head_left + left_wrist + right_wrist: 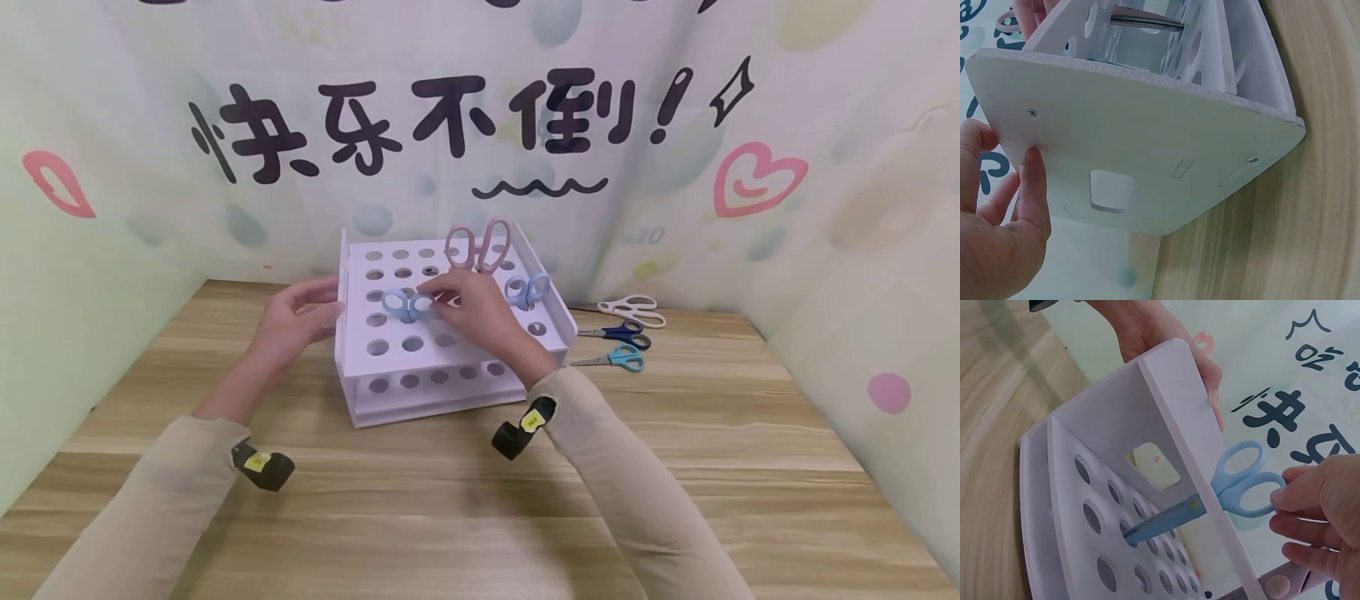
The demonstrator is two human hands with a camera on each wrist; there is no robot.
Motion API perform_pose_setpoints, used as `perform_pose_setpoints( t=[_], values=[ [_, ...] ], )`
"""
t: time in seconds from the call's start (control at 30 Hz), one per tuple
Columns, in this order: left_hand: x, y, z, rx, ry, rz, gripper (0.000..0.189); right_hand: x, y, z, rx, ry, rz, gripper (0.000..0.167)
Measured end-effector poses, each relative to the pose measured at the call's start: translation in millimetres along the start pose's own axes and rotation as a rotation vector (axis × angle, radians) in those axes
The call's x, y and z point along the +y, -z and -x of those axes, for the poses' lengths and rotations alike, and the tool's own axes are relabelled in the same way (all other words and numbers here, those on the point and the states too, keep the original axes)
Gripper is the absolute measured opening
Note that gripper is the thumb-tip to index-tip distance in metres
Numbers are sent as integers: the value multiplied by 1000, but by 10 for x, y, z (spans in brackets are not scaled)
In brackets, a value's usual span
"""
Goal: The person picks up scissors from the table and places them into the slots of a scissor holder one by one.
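Observation:
A white two-tier rack [393,333] with rows of round holes stands on the table. My right hand [480,308] pinches one handle loop of light blue scissors [407,311] at the rack's top panel. In the right wrist view, their closed blades [1169,519] pass down through the top panel, tips at a hole in the lower one. My left hand [285,325] rests its fingertips against the rack's left side panel [1147,137], near the edge. Pink scissors [477,250] and another light blue pair [527,293] stand in holes further right, handles up.
Right of the rack, white scissors [628,313], dark blue scissors [624,332] and teal scissors [626,358] lie on the wooden table [420,508], blades toward the rack. A printed cloth [420,200] hangs close behind the rack.

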State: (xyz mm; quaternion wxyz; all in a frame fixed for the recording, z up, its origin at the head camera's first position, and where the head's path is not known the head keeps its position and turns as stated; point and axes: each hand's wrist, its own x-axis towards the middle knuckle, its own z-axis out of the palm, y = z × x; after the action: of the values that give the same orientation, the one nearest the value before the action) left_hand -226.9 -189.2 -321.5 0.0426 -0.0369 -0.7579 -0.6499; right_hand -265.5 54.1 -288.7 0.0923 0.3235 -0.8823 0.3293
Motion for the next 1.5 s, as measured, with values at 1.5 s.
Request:
perform_pose_setpoints(
  t=[1.5],
  values=[
    [13,4,14,-11,7,-30,54,376,880,529,-26,26,-106,21]
  ],
)
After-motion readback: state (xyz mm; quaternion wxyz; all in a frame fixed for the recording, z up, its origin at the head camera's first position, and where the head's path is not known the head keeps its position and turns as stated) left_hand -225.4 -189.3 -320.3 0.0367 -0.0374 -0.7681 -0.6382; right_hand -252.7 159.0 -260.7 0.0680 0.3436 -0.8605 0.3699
